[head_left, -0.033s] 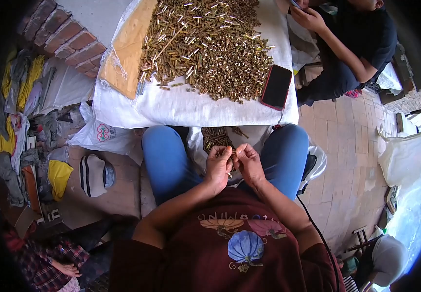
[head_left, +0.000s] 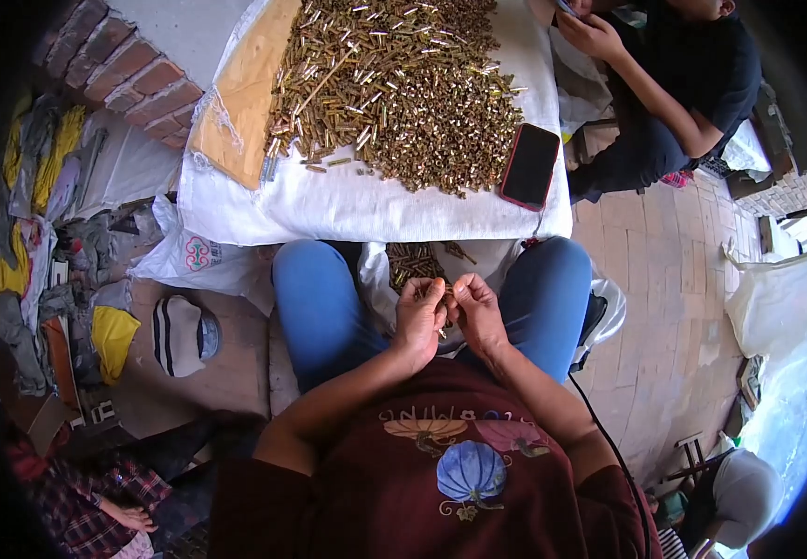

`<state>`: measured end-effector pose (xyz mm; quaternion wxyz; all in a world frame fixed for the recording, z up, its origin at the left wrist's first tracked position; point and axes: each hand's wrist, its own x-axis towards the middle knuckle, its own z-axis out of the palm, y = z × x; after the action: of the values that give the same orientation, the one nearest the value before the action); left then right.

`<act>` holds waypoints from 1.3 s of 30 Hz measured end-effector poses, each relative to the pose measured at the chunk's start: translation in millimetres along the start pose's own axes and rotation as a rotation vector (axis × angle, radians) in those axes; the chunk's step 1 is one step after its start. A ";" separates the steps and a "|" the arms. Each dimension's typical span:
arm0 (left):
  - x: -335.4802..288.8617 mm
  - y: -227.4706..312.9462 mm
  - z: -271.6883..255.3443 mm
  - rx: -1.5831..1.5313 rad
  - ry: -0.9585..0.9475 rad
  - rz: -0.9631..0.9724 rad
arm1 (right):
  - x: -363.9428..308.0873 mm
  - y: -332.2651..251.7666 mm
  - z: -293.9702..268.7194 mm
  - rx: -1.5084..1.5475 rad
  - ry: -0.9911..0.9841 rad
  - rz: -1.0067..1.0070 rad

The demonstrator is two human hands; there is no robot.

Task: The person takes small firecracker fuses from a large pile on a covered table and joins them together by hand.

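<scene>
Over my lap, my left hand (head_left: 418, 326) and my right hand (head_left: 480, 315) meet, thumbs and fingers pinched together. Between the fingertips is a small brass-coloured metal piece (head_left: 448, 290), mostly covered, so its exact kind is hard to make out. The tip of another brass-coloured piece (head_left: 442, 333) sticks out under my left fingers. Just beyond the hands, a white sack (head_left: 376, 279) hangs open between my knees. Inside it lie several brass-coloured metal rods (head_left: 413, 261). On the table ahead is a wide heap of similar rods (head_left: 329, 84), with short nut-like pieces (head_left: 450, 140) on its right side.
A white sheet (head_left: 348, 219) covers the table. On it lie a wooden board (head_left: 236, 121) at the left and a dark phone (head_left: 529, 168) at the right. A person (head_left: 674, 93) sits at the far right. Bags and cloths (head_left: 115, 340) are on the left floor.
Only a slight shift of the fingers around the small metal piece shows. Everything else stays where it was.
</scene>
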<state>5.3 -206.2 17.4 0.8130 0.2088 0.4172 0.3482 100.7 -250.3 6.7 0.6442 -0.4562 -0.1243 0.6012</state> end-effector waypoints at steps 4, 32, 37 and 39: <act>4.3 -0.2 2.3 -0.123 -0.032 -0.077 | -0.9 -4.9 -0.3 0.186 0.029 0.047; 22.4 -0.1 -40.1 -0.270 0.029 -0.197 | 10.3 -22.4 27.0 -1.244 -0.041 -0.467; 27.3 5.3 -43.4 -0.406 -0.003 -0.219 | 48.7 -51.3 24.8 -1.333 0.079 -0.699; 29.9 8.6 -44.4 -0.409 0.004 -0.234 | 73.9 -66.9 28.9 -1.490 0.132 -0.827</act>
<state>-22.4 -176.2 -18.2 0.8723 -0.0106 0.3612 0.3295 142.6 -162.7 43.3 0.3498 -0.7128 -0.6058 0.0511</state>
